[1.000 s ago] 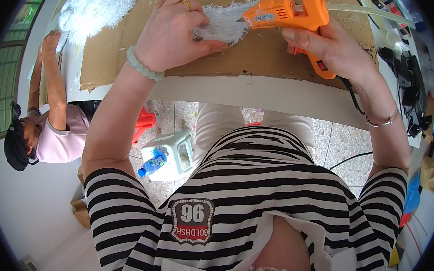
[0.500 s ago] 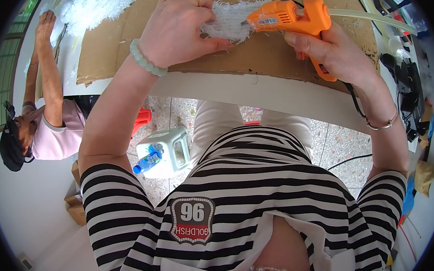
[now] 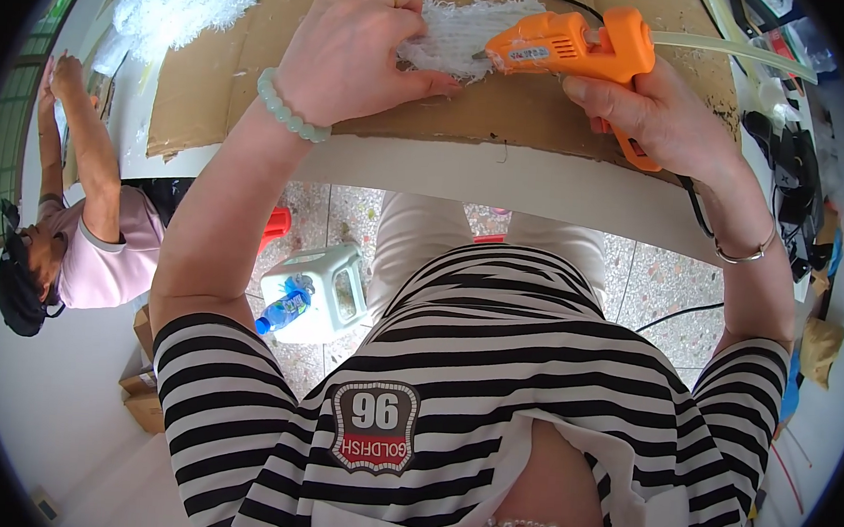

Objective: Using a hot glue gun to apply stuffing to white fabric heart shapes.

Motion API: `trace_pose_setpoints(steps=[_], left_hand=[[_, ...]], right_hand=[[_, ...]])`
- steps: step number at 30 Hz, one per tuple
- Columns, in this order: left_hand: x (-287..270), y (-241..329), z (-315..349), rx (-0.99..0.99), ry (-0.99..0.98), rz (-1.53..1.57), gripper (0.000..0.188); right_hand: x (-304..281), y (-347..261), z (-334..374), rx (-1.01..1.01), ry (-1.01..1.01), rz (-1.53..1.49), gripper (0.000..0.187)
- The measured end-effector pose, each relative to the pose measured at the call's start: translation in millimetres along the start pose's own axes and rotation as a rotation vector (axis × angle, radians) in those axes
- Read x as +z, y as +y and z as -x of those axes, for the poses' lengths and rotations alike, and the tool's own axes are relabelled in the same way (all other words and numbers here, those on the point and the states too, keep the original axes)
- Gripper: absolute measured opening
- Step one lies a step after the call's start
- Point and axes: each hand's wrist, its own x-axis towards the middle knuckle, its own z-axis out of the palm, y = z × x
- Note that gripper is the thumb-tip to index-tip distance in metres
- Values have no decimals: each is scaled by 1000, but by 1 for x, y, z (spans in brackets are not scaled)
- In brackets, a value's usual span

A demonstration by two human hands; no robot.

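In my right hand is an orange hot glue gun, gripped by its handle, with a translucent glue stick sticking out of the rear. Its nozzle points left and rests at the right part of a white fringed fabric piece. That piece lies flat on a brown cardboard sheet. My left hand holds the piece by its left end, the thumb along the near edge and the other fingers bent over it. What the far fingertips touch is hidden.
A heap of white shaggy material lies at the far left of the table. A co-worker sits at the left. Below stand a pale stool and a blue-capped bottle. Black cables and adapters crowd the right edge.
The glue gun has shifted slightly right and nearer to me. My left hand stays almost in place on the fabric piece. The co-worker's hands have come together nearer their body.
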Motion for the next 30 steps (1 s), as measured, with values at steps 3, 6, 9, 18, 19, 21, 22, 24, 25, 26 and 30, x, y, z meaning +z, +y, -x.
trace_pose_setpoints(steps=[3,6,9,18,19,21,22,24,25,26,30], left_hand=[[0,-1,1,-7,-6,11,43],[1,-1,2,-2,8,3,43],[1,-1,1,-11,-3,16,43],[0,-1,1,-28,-9,17,42],[1,-1,0,-24,-8,16,42],[2,-2,-1,-12,9,9,42],[3,-3,-1,-3,11,9,42],[7,-5,4,-71,4,38,43],[8,-6,3,-62,5,34,43],[8,-6,1,-65,27,25,44],[9,-6,3,-82,68,19,49]], right_hand=[[1,-2,1,7,-8,-14,29],[2,-6,0,62,-22,6,29],[4,-7,0,87,-25,24,29],[-22,3,3,-16,-55,-166,32],[-29,12,2,-51,-7,-215,32],[-36,21,-4,-87,50,-266,32],[-37,23,-8,-182,36,-345,32],[-31,-1,-6,-42,97,-521,30],[-27,-3,-9,-47,105,-523,30],[-22,-1,-11,-99,134,-652,30],[-8,-9,-30,-137,237,-996,29]])
